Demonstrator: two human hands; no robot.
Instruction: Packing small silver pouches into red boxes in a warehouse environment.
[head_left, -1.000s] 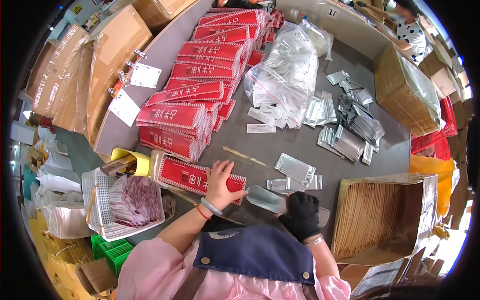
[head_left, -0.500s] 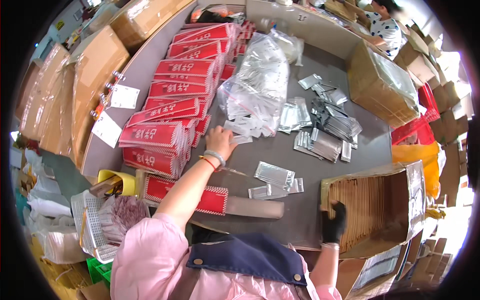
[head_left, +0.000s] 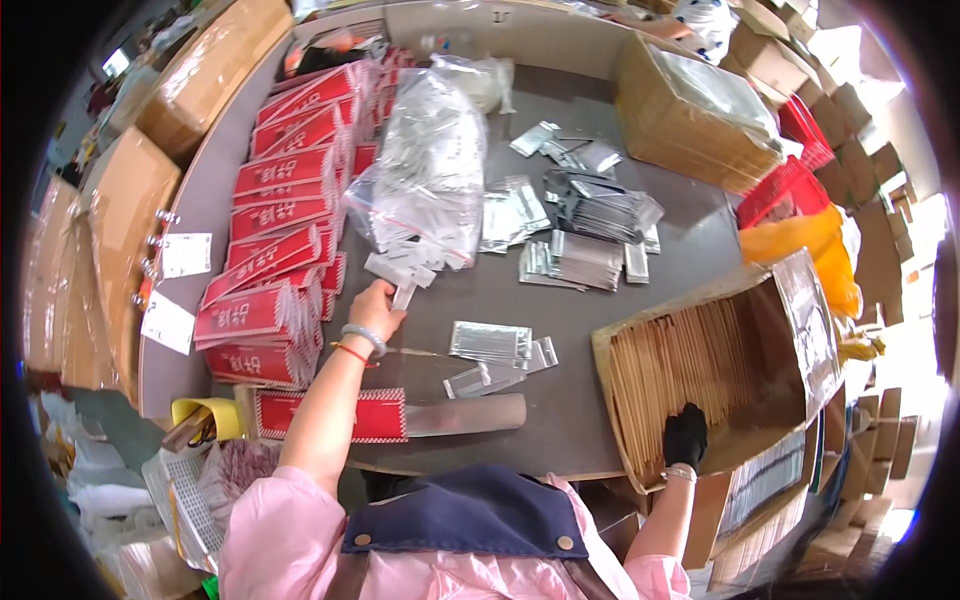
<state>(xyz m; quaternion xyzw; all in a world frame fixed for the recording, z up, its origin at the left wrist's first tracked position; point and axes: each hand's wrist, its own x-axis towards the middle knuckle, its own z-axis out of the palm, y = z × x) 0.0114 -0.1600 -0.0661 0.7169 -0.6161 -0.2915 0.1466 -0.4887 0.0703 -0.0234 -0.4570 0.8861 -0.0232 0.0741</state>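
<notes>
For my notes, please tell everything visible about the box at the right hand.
The box looks like brown cardboard, its right wall taped. Its opening, facing the camera, shows thin tan pieces in a tight row. It sits at the table's right. The gloved right hand is at its opening; contact unclear.

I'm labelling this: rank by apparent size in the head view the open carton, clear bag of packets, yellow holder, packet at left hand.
1. Open carton
2. Clear bag of packets
3. Yellow holder
4. Packet at left hand
</notes>
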